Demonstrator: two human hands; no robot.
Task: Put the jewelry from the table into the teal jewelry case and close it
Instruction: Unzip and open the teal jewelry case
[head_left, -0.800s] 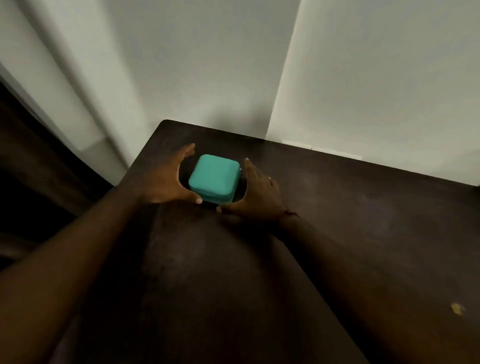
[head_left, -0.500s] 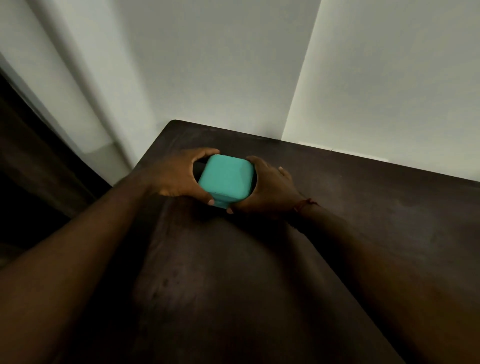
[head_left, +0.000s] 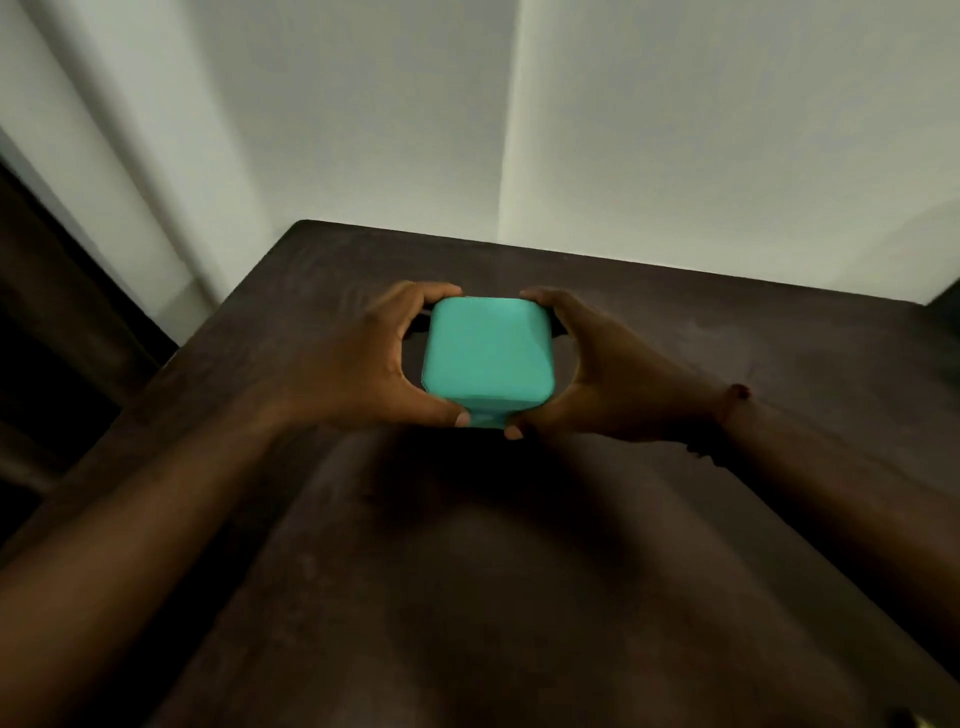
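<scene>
The teal jewelry case (head_left: 487, 354) is a small square box with rounded corners, its lid closed. It is held above the far left part of the dark wooden table (head_left: 519, 597), tilted toward me. My left hand (head_left: 363, 364) grips its left side, thumb at the near bottom edge and fingers curled over the far corner. My right hand (head_left: 602, 374) grips its right side the same way. No loose jewelry shows on the table.
The table's left edge (head_left: 171, 374) drops off to a dark floor. Pale walls meet in a corner behind the table's far edge (head_left: 623, 265). A small yellowish speck (head_left: 922, 722) lies at the bottom right.
Both hands went from flanking the case to closing on its sides. The case has come up off the table and tilted toward me.
</scene>
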